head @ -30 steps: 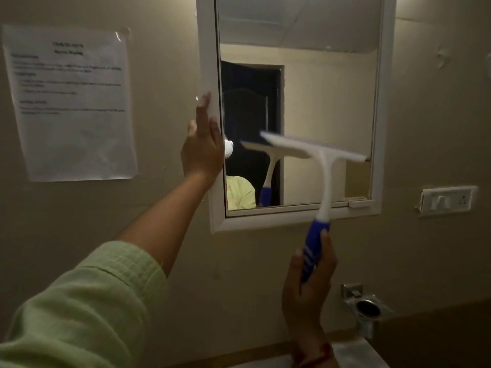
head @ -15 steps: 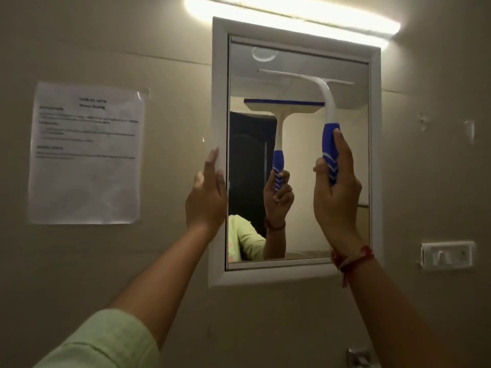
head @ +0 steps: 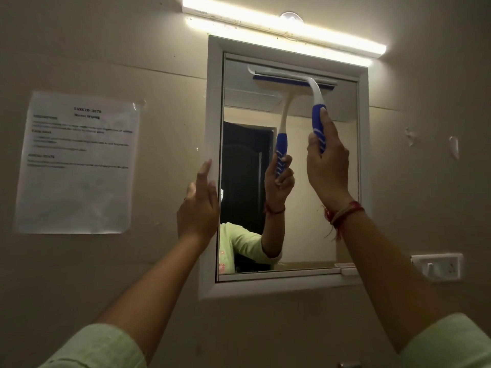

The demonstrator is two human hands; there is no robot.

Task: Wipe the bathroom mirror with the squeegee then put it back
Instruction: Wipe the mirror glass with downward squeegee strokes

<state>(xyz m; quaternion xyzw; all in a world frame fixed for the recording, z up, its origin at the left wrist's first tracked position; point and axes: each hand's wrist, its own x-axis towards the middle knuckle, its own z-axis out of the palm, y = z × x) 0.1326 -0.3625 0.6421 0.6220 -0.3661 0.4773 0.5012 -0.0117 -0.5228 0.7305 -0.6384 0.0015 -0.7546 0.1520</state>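
The white-framed bathroom mirror (head: 345,208) hangs on the beige wall. My right hand (head: 328,166) grips the blue handle of the squeegee (head: 314,95), whose white blade lies flat against the glass just under the mirror's top edge. The glass doubles the squeegee and the hand as a reflection. My left hand (head: 199,208) rests flat with fingers extended on the mirror's left frame, holding nothing.
A lit tube light (head: 281,30) runs above the mirror. A printed paper sheet (head: 77,163) is taped to the wall at the left. A white switch plate (head: 438,266) sits at the lower right, and a small wall hook (head: 453,147) at the right.
My right hand has raised the squeegee from below the mirror's bottom edge to the top of the glass. The view has tilted upward. My left hand stays on the left frame.
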